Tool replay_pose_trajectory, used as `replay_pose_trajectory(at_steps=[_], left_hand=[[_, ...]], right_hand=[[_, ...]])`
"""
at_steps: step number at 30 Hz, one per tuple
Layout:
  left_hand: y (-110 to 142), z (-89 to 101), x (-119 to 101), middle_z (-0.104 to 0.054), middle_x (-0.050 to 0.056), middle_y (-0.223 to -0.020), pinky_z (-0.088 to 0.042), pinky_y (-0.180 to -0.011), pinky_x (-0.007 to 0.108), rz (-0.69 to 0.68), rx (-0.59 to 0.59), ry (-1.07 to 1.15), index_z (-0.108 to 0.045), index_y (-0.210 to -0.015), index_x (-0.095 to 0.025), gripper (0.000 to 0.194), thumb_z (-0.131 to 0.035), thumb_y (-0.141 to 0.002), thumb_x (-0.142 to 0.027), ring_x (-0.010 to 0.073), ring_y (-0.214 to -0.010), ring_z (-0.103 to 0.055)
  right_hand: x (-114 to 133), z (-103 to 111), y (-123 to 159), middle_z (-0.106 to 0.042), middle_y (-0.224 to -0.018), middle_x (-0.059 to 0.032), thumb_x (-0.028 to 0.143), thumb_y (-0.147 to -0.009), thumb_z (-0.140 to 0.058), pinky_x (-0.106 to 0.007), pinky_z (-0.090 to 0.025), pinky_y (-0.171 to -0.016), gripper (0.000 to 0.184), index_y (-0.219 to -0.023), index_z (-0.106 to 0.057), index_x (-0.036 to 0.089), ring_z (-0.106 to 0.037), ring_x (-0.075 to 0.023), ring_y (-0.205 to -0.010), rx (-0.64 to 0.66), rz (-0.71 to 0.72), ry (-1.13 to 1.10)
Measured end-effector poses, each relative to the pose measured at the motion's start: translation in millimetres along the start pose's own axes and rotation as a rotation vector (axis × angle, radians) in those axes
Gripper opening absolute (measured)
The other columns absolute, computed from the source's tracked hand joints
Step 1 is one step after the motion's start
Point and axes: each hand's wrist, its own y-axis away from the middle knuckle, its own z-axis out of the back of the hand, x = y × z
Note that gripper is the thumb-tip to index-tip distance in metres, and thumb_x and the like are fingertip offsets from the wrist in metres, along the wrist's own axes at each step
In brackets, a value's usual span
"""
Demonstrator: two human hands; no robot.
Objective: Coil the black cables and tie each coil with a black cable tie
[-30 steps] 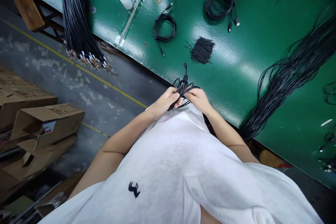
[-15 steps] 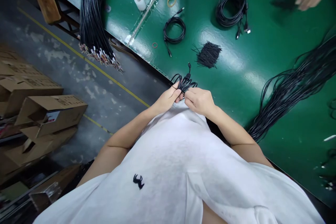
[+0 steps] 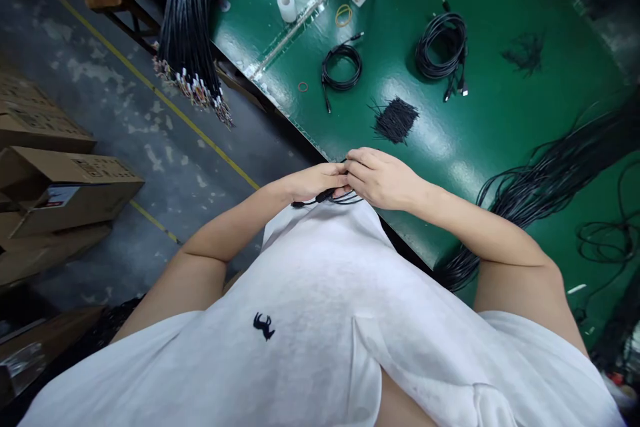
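A black cable (image 3: pixel 326 195) with a connector end is bunched between my hands, close to my white shirt. My left hand (image 3: pixel 323 180) is closed around the bundle from the left. Over it from the right comes my right hand (image 3: pixel 381 179), its bent fingers gathered on the same cable and meeting the left fingertips. Much of the bundle is hidden behind the fingers. Beyond my hands, a pile of short black ties (image 3: pixel 396 120) lies on the green table (image 3: pixel 320 127). A small coiled cable (image 3: pixel 342 68) rests behind it.
A larger cable coil (image 3: pixel 441 47) and a loose dark heap of ties (image 3: pixel 525 53) lie farther back. Long black cables (image 3: pixel 530 187) spread at right. Another cable bundle (image 3: pixel 193 33) hangs over the table edge. A white roll (image 3: pixel 287 7) stands near a bracket. Cardboard boxes (image 3: pixel 75 190) sit at left.
The cable's connector end has swung from pointing away to pointing left toward me. My right hand has moved over the bundle. The other person's hand at upper right has left view.
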Motion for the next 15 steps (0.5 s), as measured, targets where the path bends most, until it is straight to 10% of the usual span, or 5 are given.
replay_pose_trajectory(at_steps=[5, 15], left_hand=[[-3.0, 0.7, -2.0, -0.048, -0.002, -0.063, -0.034, -0.053, 0.025, -0.003, -0.033, 0.154, -0.053, -0.071, -0.014, 0.044, -0.079, -0.074, -0.049, 0.0077, -0.055, -0.042], [-5.8, -4.4, -3.4, -0.049, -0.004, -0.064, -0.033, -0.056, 0.023, -0.017, 0.012, 0.17, -0.054, -0.08, -0.014, 0.029, -0.078, -0.075, -0.03, 0.0068, -0.056, -0.043]], right_hand=[[1.1, 7.6, -2.9, -0.062, -0.115, -0.0172, 0.015, -0.1, -0.031, -0.047, -0.038, -0.096, 0.037, -0.123, -0.059, 0.008, -0.049, -0.0274, -0.112, 0.066, -0.111, 0.023], [7.4, 21.7, -11.1, -0.062, -0.079, -0.0125, 0.006, -0.097, -0.025, -0.034, -0.023, -0.058, 0.039, -0.095, -0.064, 0.009, -0.051, -0.0204, -0.07, 0.334, 0.007, 0.292]])
